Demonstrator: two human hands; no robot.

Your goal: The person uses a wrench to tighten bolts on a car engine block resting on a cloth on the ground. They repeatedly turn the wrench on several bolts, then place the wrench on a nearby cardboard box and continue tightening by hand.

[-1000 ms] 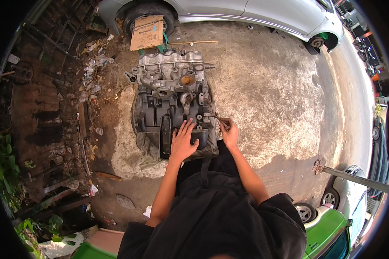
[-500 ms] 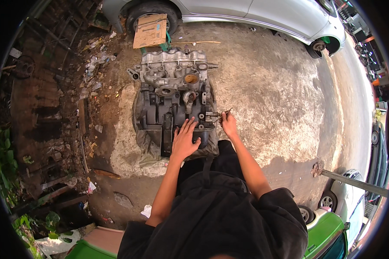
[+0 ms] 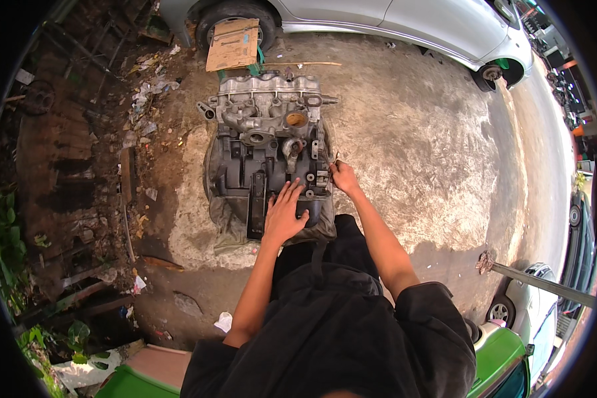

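Note:
A car engine (image 3: 239, 162) sits before me, with a silvery metal top and a black lower part. My left hand (image 3: 285, 212) lies with spread fingers on the black lower part, next to an upright black bracket (image 3: 257, 205). At the engine's right side, my right hand (image 3: 343, 176) is closed round a thin dark tool (image 3: 336, 158), of which only a little shows above the fingers; its kind I cannot make out. A small metal fitting (image 3: 322, 178) sits on the engine beside that hand. A round opening (image 3: 296, 119) with an orange-brown inside faces up.
A cloth (image 3: 229, 235) lies under the engine on the concrete ground (image 3: 411, 152). Cardboard with tools on it (image 3: 233, 46) rests behind, by a silver car (image 3: 378, 20). Litter (image 3: 154, 93) and planks line the left. A pole (image 3: 544, 280) and parked cars stand at the right.
My right hand has moved left and slightly up, closer to the engine's side, and the tool in it has turned more upright. My left hand stays where it was.

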